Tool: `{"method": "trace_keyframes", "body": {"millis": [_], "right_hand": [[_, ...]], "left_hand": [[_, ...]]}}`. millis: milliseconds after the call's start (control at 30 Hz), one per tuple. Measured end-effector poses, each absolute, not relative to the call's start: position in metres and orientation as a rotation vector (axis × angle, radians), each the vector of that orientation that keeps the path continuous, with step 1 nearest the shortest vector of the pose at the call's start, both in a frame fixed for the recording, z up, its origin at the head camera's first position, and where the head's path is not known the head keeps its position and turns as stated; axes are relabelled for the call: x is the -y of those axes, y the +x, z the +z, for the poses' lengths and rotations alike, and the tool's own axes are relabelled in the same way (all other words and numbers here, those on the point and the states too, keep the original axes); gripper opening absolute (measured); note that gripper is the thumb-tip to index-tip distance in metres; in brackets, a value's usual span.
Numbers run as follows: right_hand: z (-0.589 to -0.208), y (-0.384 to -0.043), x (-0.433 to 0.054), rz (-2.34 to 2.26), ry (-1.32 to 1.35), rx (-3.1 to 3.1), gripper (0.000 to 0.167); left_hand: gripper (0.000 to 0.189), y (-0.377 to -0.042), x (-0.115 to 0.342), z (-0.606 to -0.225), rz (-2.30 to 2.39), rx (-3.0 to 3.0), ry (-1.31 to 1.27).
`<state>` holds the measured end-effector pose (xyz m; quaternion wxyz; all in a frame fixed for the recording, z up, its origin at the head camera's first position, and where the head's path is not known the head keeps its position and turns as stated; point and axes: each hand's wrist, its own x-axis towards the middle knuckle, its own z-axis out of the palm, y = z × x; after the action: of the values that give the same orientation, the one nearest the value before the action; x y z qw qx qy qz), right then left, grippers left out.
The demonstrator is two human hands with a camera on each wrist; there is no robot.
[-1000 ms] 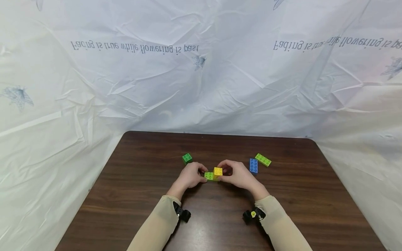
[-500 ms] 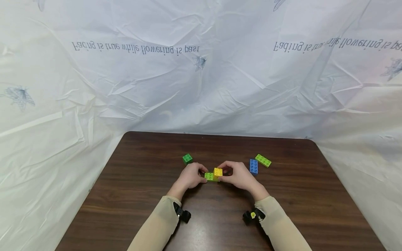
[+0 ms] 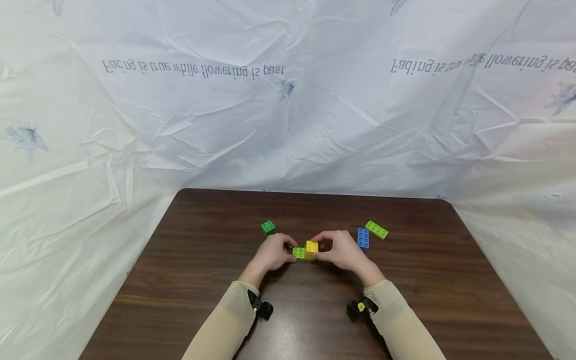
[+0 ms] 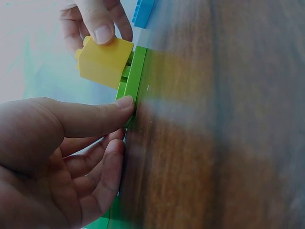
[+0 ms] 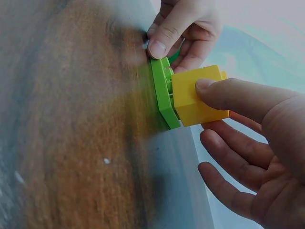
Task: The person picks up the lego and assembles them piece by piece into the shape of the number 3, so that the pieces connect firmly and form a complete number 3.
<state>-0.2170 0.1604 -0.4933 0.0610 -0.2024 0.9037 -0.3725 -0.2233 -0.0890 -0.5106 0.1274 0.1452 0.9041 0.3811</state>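
Near the middle of the table, a lime green building plate [image 3: 298,253] lies flat with its studs up. My left hand [image 3: 272,250] pinches its left end between thumb and fingers. Over the plate's right end is a yellow building brick [image 5: 198,95], held by my right hand [image 3: 343,250] with the thumb on its near side. In both wrist views a narrow gap with green studs shows between the yellow brick [image 4: 105,62] and the plate [image 4: 137,71], and the brick looks slightly tilted. The far fingers of my right hand are partly hidden behind the brick.
A dark green brick [image 3: 268,228] stands beyond my left hand. To the right of my right hand lie a blue brick [image 3: 363,238] and another lime plate [image 3: 376,230]. The brown wooden table [image 3: 202,225] ends at a pale printed sheet [image 3: 288,125] behind.
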Motion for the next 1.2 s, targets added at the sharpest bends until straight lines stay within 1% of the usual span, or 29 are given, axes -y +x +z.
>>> {"method": "trace_keyframes", "body": {"millis": [467, 767, 1200], "right_hand": [[-0.4889, -0.2197, -0.1584, -1.100, -0.620, -2.715, 0.030], [-0.4931, -0.2220, -0.1599, -1.093, -0.680, -2.729, 0.032], [-0.4955, -0.2225, -0.1576, -1.099, -0.637, -2.723, 0.032]], "left_hand": [[0.027, -0.2216, 0.0890, -0.5100, 1.118, -2.626, 0.413], [0.027, -0.2213, 0.0874, -0.5074, 1.123, -2.623, 0.409], [0.027, -0.2221, 0.0879, -0.5083, 1.119, -2.622, 0.408]]}}
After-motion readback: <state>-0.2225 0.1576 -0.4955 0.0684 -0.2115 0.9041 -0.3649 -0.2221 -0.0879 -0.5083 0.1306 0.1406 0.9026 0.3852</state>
